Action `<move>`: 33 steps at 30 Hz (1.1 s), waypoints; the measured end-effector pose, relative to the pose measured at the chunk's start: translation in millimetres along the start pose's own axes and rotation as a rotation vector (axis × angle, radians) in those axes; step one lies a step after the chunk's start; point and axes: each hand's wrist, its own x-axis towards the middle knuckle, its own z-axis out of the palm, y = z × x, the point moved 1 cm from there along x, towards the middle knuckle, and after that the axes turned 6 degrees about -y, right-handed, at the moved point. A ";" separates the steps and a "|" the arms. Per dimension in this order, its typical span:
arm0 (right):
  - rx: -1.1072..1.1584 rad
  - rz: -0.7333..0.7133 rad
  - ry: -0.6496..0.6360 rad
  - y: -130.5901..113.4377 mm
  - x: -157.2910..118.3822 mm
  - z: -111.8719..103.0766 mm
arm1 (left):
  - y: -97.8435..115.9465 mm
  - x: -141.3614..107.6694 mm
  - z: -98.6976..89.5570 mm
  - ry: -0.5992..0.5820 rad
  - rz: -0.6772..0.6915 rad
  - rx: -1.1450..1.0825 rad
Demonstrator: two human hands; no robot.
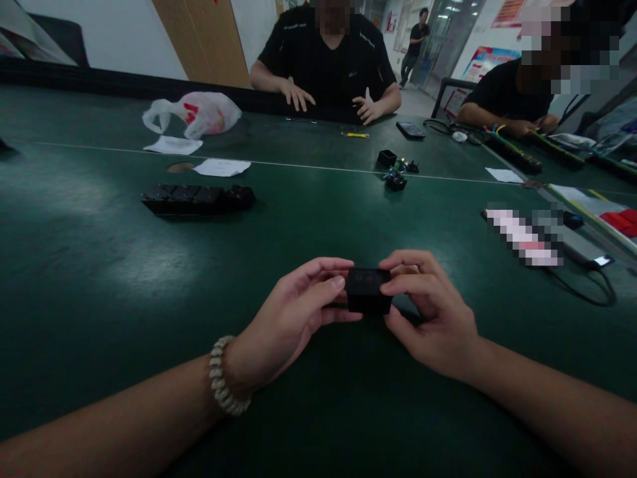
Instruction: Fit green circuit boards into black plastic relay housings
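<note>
Between my two hands is a small black box-shaped piece (369,292), held just above the green table (164,318). My left hand (293,309), with a beaded bracelet on the wrist, grips its left side with thumb and fingers. On the right side, my right hand (432,312) pinches the same box, fingertips on its top and edge and thumb low at the near corner. The box's underside and far face are hidden. Farther off to the left lies a long black row of block-like parts (194,200).
Small black parts with wires (395,178) and an open black box (387,158) lie ahead. Paper slips (222,167) and a plastic bag (209,114) are back left. A phone (411,130) and cabled devices (572,232) are right. Two people sit across the table.
</note>
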 end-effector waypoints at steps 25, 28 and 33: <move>0.505 0.537 -0.051 1.6 3.2 2.6 | -0.7 -3.3 -6.2 0.021 0.134 0.246; 0.547 0.574 -0.073 0.2 2.9 4.9 | 0.4 -4.2 -6.1 -0.010 0.140 0.282; 0.429 0.462 -0.032 -0.6 1.7 5.2 | 0.5 -3.9 -4.8 -0.052 0.113 0.207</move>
